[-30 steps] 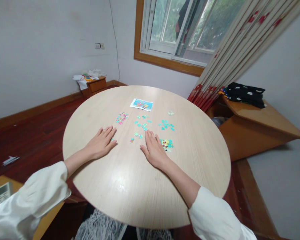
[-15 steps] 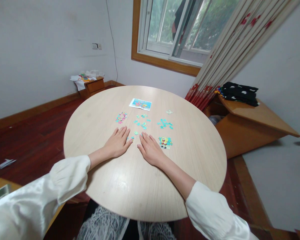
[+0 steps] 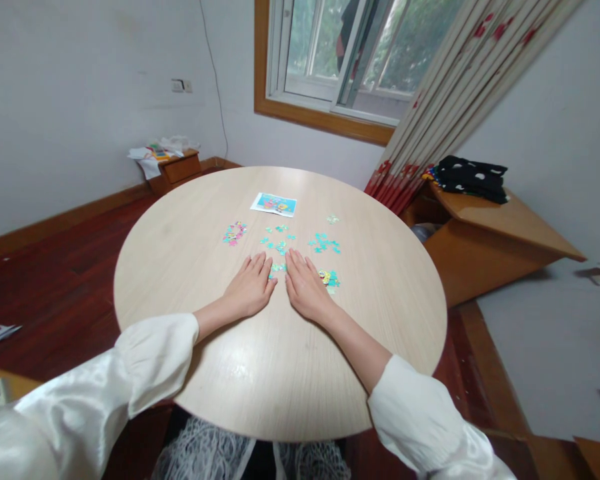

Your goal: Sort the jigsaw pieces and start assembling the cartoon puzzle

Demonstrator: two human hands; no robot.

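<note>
Both palms face down on the round wooden table (image 3: pixel 250 393), with fingers stretched out. My left hand (image 3: pixel 251 285) lies beside a small group of teal puzzle pieces (image 3: pixel 279 267). On the other side of that group rests my right hand (image 3: pixel 307 285), partly covering a joined puzzle section with a yellow cartoon figure (image 3: pixel 326 276). Neither hand holds anything that I can see. Farther up lie loose teal pieces (image 3: pixel 279 245), a pile of pink and mixed pieces (image 3: pixel 235 233), another teal pile (image 3: pixel 324 243) and a few pale pieces (image 3: pixel 333 219).
A printed picture card (image 3: pixel 274 204) lies at the far side of the table. Black folded cloth (image 3: pixel 473 179) rests on a tilted wooden cabinet (image 3: pixel 510 230) at the right. A small wooden stand (image 3: pixel 180 169) with papers is in the back left corner, and a curtain (image 3: pixel 430 113) hangs by the window.
Both hands have slid to the right across the table, the right one now overlapping the joined section. The teal pieces between them sit closer together. The view has shifted slightly.
</note>
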